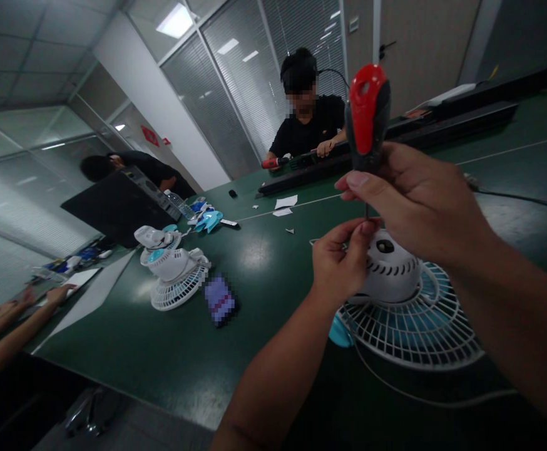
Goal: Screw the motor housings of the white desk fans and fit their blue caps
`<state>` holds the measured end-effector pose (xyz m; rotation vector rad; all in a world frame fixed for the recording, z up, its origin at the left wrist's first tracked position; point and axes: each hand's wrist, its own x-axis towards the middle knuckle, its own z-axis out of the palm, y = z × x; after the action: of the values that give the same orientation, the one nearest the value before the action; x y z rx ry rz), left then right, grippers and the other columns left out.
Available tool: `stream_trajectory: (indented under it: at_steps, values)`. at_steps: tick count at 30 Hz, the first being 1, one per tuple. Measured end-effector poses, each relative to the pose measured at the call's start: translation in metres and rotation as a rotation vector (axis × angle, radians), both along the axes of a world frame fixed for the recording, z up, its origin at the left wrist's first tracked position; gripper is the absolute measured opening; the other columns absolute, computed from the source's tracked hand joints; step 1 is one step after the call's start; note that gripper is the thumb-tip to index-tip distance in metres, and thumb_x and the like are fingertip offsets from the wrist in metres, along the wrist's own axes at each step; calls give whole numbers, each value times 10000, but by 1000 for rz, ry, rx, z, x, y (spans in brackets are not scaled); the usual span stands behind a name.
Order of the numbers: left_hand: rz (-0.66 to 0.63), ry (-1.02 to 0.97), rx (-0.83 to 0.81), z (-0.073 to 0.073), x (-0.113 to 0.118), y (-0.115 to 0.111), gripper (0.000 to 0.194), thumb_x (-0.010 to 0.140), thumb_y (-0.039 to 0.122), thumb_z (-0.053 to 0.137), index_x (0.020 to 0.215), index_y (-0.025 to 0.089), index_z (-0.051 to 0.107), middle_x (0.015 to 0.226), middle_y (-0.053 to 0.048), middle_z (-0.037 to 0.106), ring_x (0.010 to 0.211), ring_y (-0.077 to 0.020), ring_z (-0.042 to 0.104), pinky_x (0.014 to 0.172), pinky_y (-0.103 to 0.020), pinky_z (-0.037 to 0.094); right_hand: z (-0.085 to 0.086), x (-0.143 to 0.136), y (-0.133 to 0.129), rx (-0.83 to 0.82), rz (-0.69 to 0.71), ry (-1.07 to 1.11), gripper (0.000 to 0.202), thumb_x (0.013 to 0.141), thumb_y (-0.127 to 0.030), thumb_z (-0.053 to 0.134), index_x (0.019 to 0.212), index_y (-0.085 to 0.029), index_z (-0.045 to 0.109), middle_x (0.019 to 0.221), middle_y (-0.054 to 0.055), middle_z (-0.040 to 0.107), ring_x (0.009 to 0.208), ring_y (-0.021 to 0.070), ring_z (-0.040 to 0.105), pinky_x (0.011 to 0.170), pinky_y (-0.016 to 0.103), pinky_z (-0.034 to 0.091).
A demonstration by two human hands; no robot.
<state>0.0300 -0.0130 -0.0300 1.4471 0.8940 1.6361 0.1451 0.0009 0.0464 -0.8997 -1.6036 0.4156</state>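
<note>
A white fan (414, 326) with a round grille and blue blades lies on the green table at the right. Above its motor housing, my right hand (409, 194) grips a screwdriver (367, 119) with a red and black handle, which stands upright with its shaft pointing down. The fingers of my left hand (343, 260) are pinched together at the lower end of the shaft, beside the housing. What the screwdriver's tip touches is hidden behind those fingertips. A thin pale cord runs from the fan across the table's near right part.
Another white fan (174, 275) rests at the left beside a blurred purple object (219, 300). Paper pieces (286, 202), blue parts (208, 220) and a black monitor (118, 207) are farther back. A person (308, 125) works across the table (255, 263); other people's arms show at the left.
</note>
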Motion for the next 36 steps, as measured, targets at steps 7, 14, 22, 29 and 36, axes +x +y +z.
stream_trajectory:
  at_steps: [7, 14, 22, 29, 36]
  values:
    - [34, -27, -57, 0, 1, 1, 285, 850, 468, 771, 913, 193, 810, 816, -41, 793, 695, -122, 659, 703, -266, 523, -1, 0, 2, 31, -62, 2, 346, 854, -444, 700, 1132, -239, 721, 946, 19, 755, 771, 195, 702, 680, 365, 557]
    - [52, -108, -87, 1, 2, 2, 249, 778, 421, 836, 859, 187, 811, 781, -36, 790, 664, -109, 652, 682, -259, 525, -2, -1, 2, 88, -81, 24, 374, 840, -432, 771, 1166, -258, 714, 981, 33, 762, 772, 183, 704, 746, 360, 600]
    - [24, -167, -95, 6, 5, 0, 291, 705, 436, 893, 769, 182, 767, 756, -32, 782, 671, -110, 678, 716, -266, 536, -1, -2, 1, 109, -79, 90, 398, 774, -361, 827, 1127, -259, 675, 1055, 47, 755, 902, 230, 736, 737, 379, 627]
    - [-2, -166, -101, 4, 6, 0, 305, 765, 474, 854, 840, 187, 781, 810, -36, 789, 709, -108, 685, 754, -263, 543, -3, -4, 1, 78, -5, 163, 361, 772, -312, 797, 1085, -248, 628, 953, 2, 755, 822, 198, 746, 732, 376, 639]
    - [-82, -64, -19, -3, -2, 2, 370, 905, 558, 705, 961, 205, 802, 804, -24, 771, 696, -105, 629, 710, -253, 497, 0, -2, -2, 43, 87, -39, 375, 961, -385, 563, 1290, -221, 631, 1130, 44, 766, 991, 213, 747, 898, 430, 618]
